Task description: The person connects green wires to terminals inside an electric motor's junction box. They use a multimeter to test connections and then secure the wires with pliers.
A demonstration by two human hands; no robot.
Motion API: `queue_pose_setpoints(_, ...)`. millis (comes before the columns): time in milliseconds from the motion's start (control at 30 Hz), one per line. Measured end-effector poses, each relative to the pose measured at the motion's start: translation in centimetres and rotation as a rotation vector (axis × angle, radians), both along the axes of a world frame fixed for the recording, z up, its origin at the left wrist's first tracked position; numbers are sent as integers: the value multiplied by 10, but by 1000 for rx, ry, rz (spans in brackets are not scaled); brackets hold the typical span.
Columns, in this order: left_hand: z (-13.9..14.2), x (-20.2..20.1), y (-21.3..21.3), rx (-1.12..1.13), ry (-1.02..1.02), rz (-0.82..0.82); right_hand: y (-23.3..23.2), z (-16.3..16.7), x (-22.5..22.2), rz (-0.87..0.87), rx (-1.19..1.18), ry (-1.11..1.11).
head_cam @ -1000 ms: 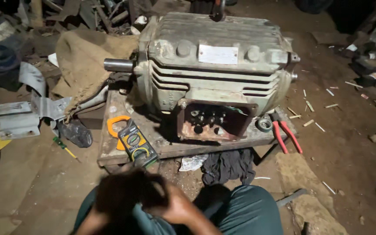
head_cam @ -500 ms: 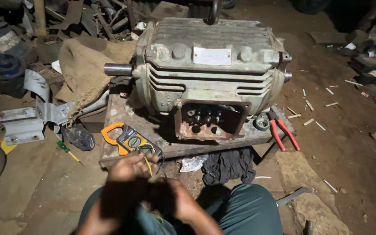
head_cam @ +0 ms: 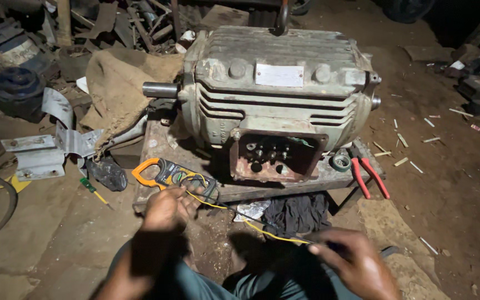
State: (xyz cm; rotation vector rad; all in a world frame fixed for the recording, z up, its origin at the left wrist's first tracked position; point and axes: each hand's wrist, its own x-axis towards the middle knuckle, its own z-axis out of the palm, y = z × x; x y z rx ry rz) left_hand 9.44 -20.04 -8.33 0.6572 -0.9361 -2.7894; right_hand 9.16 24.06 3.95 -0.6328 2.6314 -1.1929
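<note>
**A:** So what's the setup? Big grey electric motor (head_cam: 279, 94) on a wooden pallet (head_cam: 156, 139), terminal box (head_cam: 276, 155) open, lugs showing.

**B:** Yep. Orange clamp meter (head_cam: 170, 173) lies on the pallet's front edge. Left hand (head_cam: 165, 208) rests just by it, fingers curled, grip on the leads where they leave the meter, I reckon. Right hand (head_cam: 351, 261) pinches the yellow-and-black test leads (head_cam: 251, 222), pulled taut.

**A:** Step?

**B:** Looks like sorting out leads. Next calls for probe tips reaching those lugs.

Motor (head_cam: 276, 94) ahead; bare floor (head_cam: 56, 233) leftward
</note>
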Motion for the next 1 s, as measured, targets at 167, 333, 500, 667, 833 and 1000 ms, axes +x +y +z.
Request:
queue_pose_setpoints(167, 91, 33, 64, -1124, -43, 335, 9, 32, 18, -49, -3, 187)
queue_pose_setpoints(333, 136, 101, 180, -1981, 848, 13, -53, 36, 37, 190, -105, 643)
queue_pose_setpoints(500, 113, 86, 157, -1870, 606, -148, -23, 33, 33, 15, -248, 130)
queue_pose_setpoints(667, 113, 91, 90, -1091, 200, 33, 90, -13, 6, 194, -289, -87)
queue_pose_setpoints(833, 107, 115, 58, -902, -37, -49, 238, -44, -9, -39, -182, 142)
queue_pose_setpoints(1000, 77, 107, 38, -671, 57, -80, 294, -86, -39, -696, 35, 173)
